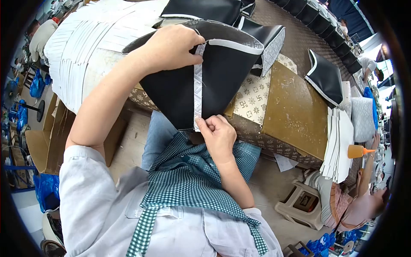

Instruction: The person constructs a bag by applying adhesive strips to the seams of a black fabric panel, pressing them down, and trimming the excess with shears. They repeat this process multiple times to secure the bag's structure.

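Note:
A black leather-like bag body [171, 92] hangs over the near edge of the table, its wide mouth up and its grey patterned lining showing. Down its middle runs a narrow grey-white patterned strip [198, 88]. At the top, my left hand [173, 47] is closed on the bag's rim, with fingers over the edge and the thumb by the strip's upper end. My right hand [218, 135] pinches the strip's lower end against the bag's narrow bottom. Part of the rim is hidden behind my left hand.
White paper-like strips [102, 30] spread at left; another stack [338, 145] lies at right. More black bag pieces [201, 8] lie behind. A brown board [295, 111] covers part of the table. An orange-tipped glue bottle [355, 151] and a seated co-worker [355, 210] are at right, near a stool [299, 203].

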Tool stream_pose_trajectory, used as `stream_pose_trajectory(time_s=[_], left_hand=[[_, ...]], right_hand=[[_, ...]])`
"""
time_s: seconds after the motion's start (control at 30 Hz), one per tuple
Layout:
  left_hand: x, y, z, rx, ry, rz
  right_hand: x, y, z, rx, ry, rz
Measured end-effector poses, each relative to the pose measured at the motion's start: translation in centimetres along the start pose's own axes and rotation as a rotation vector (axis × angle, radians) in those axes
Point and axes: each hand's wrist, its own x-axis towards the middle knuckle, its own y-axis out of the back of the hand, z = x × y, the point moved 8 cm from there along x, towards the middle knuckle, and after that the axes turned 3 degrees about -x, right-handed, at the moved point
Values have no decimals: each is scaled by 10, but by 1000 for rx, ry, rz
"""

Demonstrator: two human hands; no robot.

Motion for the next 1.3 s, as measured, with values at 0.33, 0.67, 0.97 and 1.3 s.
stream_pose_trajectory(time_s=[0.33,0.67,0.97,1.3], left_hand=[[8,-30,-30,-77,163,-169],[18,-96,-76,-172,240,-261],[21,-144,-99,-306,276,-385],[19,-149,-108,-469,330,-375]], right_hand=[[-2,8,2,213,64,47],[24,-33,-33,-176,432,-253],[84,-51,-24,-164,405,-340],[16,-50,-20,-370,419,-493]])
